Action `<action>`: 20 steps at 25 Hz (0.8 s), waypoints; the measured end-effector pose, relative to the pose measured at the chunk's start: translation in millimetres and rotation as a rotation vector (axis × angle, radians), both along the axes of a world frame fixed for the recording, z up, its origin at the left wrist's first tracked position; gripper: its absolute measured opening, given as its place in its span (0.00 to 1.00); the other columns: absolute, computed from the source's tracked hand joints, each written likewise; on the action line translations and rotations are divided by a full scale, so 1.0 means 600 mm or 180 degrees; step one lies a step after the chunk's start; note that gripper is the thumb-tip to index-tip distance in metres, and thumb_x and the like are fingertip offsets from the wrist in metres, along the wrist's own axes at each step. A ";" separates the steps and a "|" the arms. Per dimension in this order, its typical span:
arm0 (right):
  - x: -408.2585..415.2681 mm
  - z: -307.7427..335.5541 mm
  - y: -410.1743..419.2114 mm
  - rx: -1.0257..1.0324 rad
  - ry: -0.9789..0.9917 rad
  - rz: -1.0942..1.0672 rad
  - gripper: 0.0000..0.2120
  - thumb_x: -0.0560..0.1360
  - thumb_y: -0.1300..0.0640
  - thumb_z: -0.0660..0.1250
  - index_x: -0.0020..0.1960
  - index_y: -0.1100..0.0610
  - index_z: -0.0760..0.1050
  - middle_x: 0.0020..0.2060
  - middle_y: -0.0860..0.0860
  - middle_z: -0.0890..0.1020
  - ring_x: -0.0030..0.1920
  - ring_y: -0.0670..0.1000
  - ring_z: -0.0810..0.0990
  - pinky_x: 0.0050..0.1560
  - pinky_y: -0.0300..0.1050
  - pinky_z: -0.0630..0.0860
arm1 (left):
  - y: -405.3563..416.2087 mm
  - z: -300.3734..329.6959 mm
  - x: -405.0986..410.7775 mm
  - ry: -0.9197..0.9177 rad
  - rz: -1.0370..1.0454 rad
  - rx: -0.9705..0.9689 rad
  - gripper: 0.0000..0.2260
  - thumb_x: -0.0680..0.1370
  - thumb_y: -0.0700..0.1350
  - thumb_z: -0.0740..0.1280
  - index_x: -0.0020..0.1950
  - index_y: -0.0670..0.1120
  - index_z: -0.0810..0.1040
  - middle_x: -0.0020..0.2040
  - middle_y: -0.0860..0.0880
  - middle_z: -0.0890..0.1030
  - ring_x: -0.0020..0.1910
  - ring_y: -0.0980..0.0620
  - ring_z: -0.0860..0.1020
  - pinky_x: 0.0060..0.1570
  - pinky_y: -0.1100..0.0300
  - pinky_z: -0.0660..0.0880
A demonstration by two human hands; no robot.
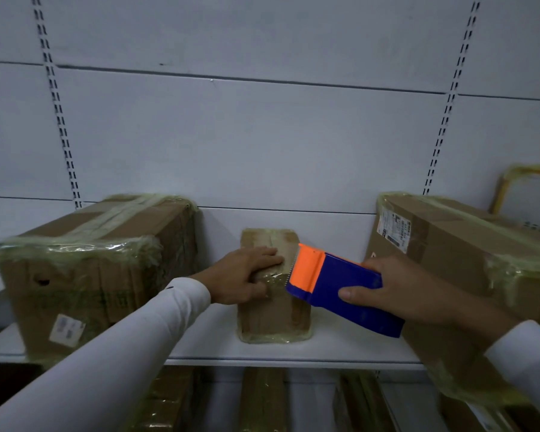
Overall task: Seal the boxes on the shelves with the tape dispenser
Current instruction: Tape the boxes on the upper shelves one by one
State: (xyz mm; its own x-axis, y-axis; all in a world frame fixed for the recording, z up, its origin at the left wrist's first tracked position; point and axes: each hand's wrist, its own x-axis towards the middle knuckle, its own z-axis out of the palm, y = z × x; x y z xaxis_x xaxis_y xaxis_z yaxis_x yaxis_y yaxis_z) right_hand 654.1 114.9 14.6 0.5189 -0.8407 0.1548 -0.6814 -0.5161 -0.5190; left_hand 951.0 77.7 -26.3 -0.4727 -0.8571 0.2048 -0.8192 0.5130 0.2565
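Small cardboard box is sitting mid-shelf between two bigger boxes. Left hand is pressing it with fingers flat; right hand is gripping blue-orange tape dispenser, blade touching box top. Risk: light box sliding, tape wrinkling or tearing early.

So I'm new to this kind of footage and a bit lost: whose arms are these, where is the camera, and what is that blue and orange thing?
No machine here: a person wears a camera on the head, looking down at their own arms. The left hand lies on the small box in the middle of the white shelf, steadying it. The right hand grips the tape dispenser, its orange end at the box's top. A large taped box stands to the left, another large box to the right.
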 end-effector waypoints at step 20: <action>0.083 0.051 -0.002 0.0532 -0.0107 0.0833 0.13 0.69 0.44 0.69 0.49 0.51 0.77 0.41 0.42 0.85 0.41 0.45 0.85 0.37 0.35 0.78 | 0.077 0.025 0.020 0.2570 -0.0448 0.0686 0.10 0.81 0.40 0.60 0.48 0.38 0.78 0.40 0.47 0.80 0.39 0.54 0.77 0.44 0.60 0.75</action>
